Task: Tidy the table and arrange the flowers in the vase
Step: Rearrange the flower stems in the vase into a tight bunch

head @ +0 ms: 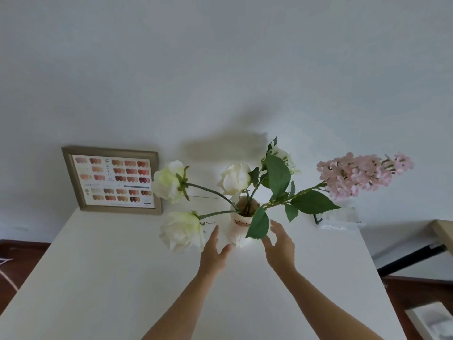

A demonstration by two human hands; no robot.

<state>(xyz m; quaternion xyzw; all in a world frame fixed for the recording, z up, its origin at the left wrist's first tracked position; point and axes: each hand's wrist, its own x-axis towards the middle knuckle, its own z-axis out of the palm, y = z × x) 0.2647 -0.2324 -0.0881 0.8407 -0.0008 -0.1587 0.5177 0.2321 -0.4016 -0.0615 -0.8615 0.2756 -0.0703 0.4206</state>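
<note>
A small white vase with a cat face stands near the far edge of the white table. Its mouth holds several stems: white roses leaning left and lower left, a white rose bud upright, another white bloom behind the leaves, and a pink lilac spray leaning far right. My left hand is open just left of the vase, fingers spread, a small gap from it. My right hand is open just right of it, beside a hanging green leaf.
A framed colour-swatch chart leans against the wall at the table's far left. A clear plastic stand sits at the far right corner. A black-legged table edge and dark floor lie to the right.
</note>
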